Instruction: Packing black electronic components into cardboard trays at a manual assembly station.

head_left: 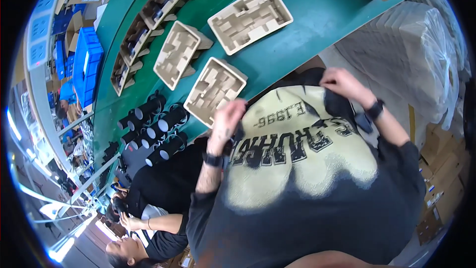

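Observation:
My dark T-shirt (302,168) with a large pale print is pulled out wide in front of me. At its left edge my left hand (228,119) is closed, its fingertips pinching the dark cloth. The fingers of my right hand (342,83) are curled closed on the shirt's right edge, near the front of the table. Just beyond my left hand a beige molded pulp tray (239,77) lies on the green table (317,12), its shaped pockets facing up. Two more such trays, a larger one (224,20) and a tilted one (188,27), lie farther back.
Black cylinders (171,145) with pale ends stand left of the trays. Filled trays (134,44) line the far side. A blue crate (90,69) stands beyond. Plastic-wrapped stacked trays (416,39) rise at right, above cardboard (441,168). Co-workers (163,228) are at lower left.

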`<action>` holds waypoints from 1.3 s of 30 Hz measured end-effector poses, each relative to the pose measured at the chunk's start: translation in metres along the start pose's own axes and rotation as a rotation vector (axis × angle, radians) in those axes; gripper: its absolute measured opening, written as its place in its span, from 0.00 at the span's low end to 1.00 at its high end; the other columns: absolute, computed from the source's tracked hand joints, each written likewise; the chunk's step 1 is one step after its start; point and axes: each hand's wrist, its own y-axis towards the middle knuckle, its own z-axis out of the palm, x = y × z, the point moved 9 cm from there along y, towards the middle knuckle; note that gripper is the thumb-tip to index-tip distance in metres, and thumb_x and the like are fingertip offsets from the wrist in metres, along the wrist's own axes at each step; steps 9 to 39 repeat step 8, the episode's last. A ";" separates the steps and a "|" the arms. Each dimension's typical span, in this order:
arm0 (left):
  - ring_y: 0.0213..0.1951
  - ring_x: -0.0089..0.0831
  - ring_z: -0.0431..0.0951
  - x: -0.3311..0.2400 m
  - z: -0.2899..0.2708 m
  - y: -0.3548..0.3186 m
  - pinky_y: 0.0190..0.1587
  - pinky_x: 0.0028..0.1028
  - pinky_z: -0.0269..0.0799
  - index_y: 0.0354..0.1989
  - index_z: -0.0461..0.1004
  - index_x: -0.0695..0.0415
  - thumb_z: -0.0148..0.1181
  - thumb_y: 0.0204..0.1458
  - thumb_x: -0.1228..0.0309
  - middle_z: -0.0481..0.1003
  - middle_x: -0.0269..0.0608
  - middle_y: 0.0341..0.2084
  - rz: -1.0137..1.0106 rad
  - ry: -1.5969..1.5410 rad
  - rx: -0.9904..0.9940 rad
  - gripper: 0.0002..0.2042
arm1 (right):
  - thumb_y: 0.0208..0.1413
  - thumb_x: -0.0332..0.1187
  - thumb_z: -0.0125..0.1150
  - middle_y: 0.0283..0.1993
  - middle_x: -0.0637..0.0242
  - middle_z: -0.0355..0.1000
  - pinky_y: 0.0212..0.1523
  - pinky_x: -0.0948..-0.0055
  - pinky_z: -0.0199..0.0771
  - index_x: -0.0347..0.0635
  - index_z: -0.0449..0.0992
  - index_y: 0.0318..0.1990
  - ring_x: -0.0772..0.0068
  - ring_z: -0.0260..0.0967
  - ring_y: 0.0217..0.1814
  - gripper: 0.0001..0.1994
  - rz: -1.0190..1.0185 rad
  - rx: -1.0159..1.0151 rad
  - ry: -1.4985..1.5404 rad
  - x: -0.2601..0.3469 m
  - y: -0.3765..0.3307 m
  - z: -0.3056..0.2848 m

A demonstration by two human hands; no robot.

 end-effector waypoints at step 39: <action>0.37 0.18 0.73 0.141 0.072 -0.099 0.43 0.24 0.68 0.42 0.73 0.61 0.56 0.53 0.75 0.76 0.30 0.34 -0.560 -0.631 -0.092 0.08 | 0.53 0.29 0.57 0.35 0.66 0.71 0.39 0.73 0.70 0.38 0.74 0.41 0.75 0.69 0.40 0.09 0.688 -0.136 0.563 -0.048 -0.114 0.019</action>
